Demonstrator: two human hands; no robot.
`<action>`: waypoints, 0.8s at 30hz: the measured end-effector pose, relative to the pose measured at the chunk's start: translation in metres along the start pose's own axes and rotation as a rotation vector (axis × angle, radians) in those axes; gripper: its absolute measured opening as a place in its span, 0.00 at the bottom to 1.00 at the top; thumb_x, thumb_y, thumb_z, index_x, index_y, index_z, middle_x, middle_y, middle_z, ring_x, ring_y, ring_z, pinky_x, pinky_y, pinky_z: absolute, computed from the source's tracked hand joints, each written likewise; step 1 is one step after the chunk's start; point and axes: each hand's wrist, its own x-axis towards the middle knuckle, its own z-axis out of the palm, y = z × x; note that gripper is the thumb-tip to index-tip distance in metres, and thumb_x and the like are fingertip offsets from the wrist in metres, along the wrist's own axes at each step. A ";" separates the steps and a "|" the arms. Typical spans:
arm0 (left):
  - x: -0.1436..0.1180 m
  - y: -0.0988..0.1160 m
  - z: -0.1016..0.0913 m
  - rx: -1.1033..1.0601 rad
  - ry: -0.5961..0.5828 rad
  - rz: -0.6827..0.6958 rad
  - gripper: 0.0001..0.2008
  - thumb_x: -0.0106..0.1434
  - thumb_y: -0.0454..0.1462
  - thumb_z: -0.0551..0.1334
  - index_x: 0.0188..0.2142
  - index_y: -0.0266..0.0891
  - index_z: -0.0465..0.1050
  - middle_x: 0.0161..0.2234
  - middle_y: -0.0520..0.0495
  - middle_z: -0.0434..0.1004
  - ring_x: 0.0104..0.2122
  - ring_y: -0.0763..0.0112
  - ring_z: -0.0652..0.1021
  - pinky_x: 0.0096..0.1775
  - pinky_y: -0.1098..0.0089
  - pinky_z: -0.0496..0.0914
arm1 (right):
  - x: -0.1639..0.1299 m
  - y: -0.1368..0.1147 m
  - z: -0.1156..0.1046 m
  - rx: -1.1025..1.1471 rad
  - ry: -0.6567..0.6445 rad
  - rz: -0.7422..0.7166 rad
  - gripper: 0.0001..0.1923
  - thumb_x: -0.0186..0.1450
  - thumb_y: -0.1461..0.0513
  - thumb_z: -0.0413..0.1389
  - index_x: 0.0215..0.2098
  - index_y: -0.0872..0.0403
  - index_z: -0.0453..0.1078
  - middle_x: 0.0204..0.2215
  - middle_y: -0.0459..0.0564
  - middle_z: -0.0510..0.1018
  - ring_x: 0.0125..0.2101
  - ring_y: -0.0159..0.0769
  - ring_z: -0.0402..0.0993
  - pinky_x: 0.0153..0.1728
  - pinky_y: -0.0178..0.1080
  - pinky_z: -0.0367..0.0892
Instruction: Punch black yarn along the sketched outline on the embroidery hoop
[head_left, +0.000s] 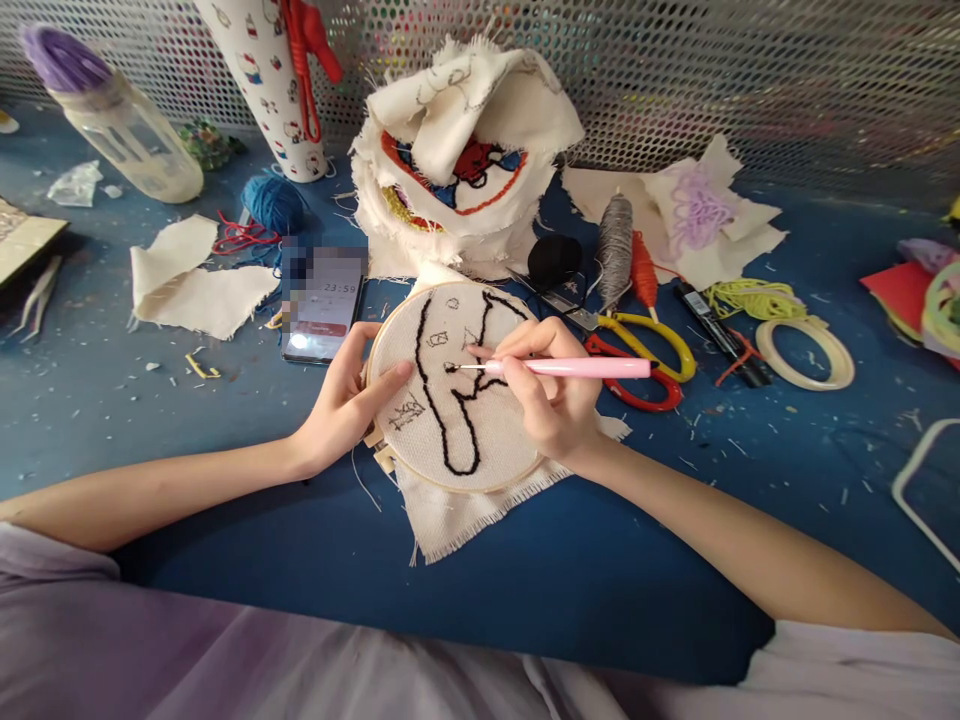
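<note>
At frame centre, I am steadying the embroidery hoop (450, 385) with my left hand (345, 400) while my right hand (551, 395) is pinching the pink needle tool (562, 368), risking a pricked thumb should the hoop slip.

Phone (324, 312) beside blue yarn ball (274, 203); yellow scissors (646, 340), red scissors (637, 385), folded cloth pile (465, 150) behind.
</note>
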 end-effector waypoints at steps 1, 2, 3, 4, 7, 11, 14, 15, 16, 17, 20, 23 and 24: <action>0.000 0.000 0.000 0.002 0.002 0.003 0.15 0.61 0.43 0.65 0.42 0.42 0.64 0.29 0.53 0.74 0.24 0.74 0.75 0.23 0.77 0.71 | 0.000 0.000 0.000 -0.031 -0.023 -0.015 0.03 0.67 0.62 0.52 0.34 0.49 0.62 0.28 0.44 0.67 0.30 0.33 0.69 0.40 0.48 0.76; -0.001 0.000 0.000 0.007 0.002 0.007 0.14 0.61 0.42 0.65 0.43 0.42 0.64 0.28 0.53 0.73 0.24 0.75 0.75 0.23 0.77 0.71 | 0.000 0.000 -0.001 -0.075 -0.049 -0.042 0.03 0.66 0.63 0.52 0.34 0.49 0.62 0.29 0.45 0.68 0.30 0.34 0.70 0.40 0.47 0.75; -0.001 0.001 0.000 0.012 0.003 0.012 0.14 0.61 0.42 0.65 0.43 0.42 0.64 0.28 0.54 0.73 0.23 0.75 0.74 0.22 0.77 0.70 | 0.000 -0.001 0.000 -0.134 -0.079 -0.084 0.04 0.66 0.64 0.53 0.35 0.49 0.62 0.29 0.45 0.68 0.31 0.34 0.70 0.39 0.46 0.74; -0.002 0.001 0.000 0.016 0.003 0.019 0.14 0.61 0.42 0.65 0.43 0.43 0.64 0.28 0.54 0.72 0.23 0.76 0.73 0.22 0.78 0.70 | 0.000 -0.001 0.000 -0.210 -0.116 -0.139 0.05 0.65 0.65 0.53 0.35 0.50 0.61 0.28 0.45 0.69 0.30 0.34 0.70 0.38 0.45 0.73; -0.003 0.000 -0.001 0.015 -0.002 0.046 0.14 0.61 0.42 0.65 0.43 0.44 0.64 0.26 0.56 0.69 0.20 0.78 0.70 0.20 0.79 0.67 | 0.003 -0.003 0.004 -0.499 -0.226 -0.293 0.06 0.64 0.67 0.55 0.33 0.50 0.62 0.26 0.45 0.72 0.28 0.35 0.69 0.37 0.45 0.68; -0.003 -0.001 -0.001 0.022 0.002 0.043 0.15 0.61 0.43 0.65 0.44 0.43 0.64 0.26 0.55 0.70 0.20 0.77 0.70 0.20 0.78 0.67 | 0.005 -0.008 0.006 -0.506 -0.241 -0.188 0.04 0.66 0.65 0.54 0.34 0.51 0.64 0.27 0.45 0.75 0.27 0.33 0.71 0.38 0.44 0.67; -0.001 -0.002 -0.001 0.013 0.004 0.012 0.15 0.61 0.43 0.65 0.44 0.43 0.64 0.28 0.54 0.72 0.22 0.75 0.73 0.22 0.77 0.70 | 0.004 -0.008 0.002 -0.247 -0.171 0.026 0.01 0.66 0.63 0.54 0.38 0.51 0.66 0.29 0.45 0.74 0.29 0.32 0.72 0.30 0.37 0.68; -0.001 -0.002 0.000 0.002 0.000 -0.002 0.15 0.62 0.43 0.65 0.44 0.43 0.63 0.28 0.54 0.72 0.23 0.74 0.74 0.23 0.76 0.71 | 0.003 -0.008 0.000 -0.180 -0.142 0.063 0.01 0.66 0.62 0.55 0.37 0.51 0.67 0.29 0.45 0.74 0.28 0.31 0.72 0.28 0.36 0.68; -0.001 -0.002 0.000 -0.011 -0.005 -0.014 0.15 0.62 0.43 0.65 0.44 0.43 0.63 0.28 0.54 0.72 0.24 0.74 0.75 0.23 0.76 0.71 | 0.003 -0.006 -0.001 -0.129 -0.110 0.080 0.01 0.66 0.62 0.55 0.36 0.51 0.67 0.29 0.45 0.73 0.28 0.31 0.71 0.28 0.36 0.69; 0.000 -0.002 0.000 -0.022 -0.007 -0.023 0.15 0.61 0.43 0.65 0.44 0.43 0.63 0.29 0.53 0.73 0.25 0.73 0.76 0.24 0.76 0.72 | 0.002 -0.004 -0.002 -0.092 -0.078 0.085 0.01 0.66 0.62 0.55 0.35 0.51 0.67 0.28 0.45 0.72 0.29 0.32 0.71 0.29 0.37 0.70; 0.000 -0.001 0.000 -0.040 -0.004 -0.039 0.15 0.61 0.42 0.65 0.43 0.43 0.63 0.30 0.53 0.73 0.26 0.74 0.76 0.23 0.77 0.72 | 0.002 0.002 -0.004 0.000 -0.009 0.092 0.03 0.64 0.61 0.56 0.32 0.50 0.68 0.27 0.44 0.70 0.30 0.33 0.71 0.36 0.42 0.73; 0.000 -0.001 0.000 -0.050 -0.006 -0.043 0.15 0.61 0.42 0.65 0.43 0.42 0.63 0.29 0.54 0.72 0.25 0.76 0.75 0.22 0.79 0.70 | 0.003 0.005 -0.003 0.073 0.022 0.097 0.02 0.63 0.62 0.57 0.32 0.51 0.69 0.26 0.43 0.67 0.30 0.33 0.71 0.42 0.46 0.74; 0.000 -0.001 0.000 -0.055 -0.010 -0.041 0.14 0.61 0.42 0.65 0.43 0.42 0.63 0.29 0.54 0.72 0.24 0.76 0.75 0.22 0.80 0.70 | 0.003 0.006 -0.003 0.097 0.033 0.096 0.02 0.63 0.62 0.57 0.32 0.51 0.70 0.26 0.43 0.67 0.30 0.32 0.70 0.43 0.46 0.74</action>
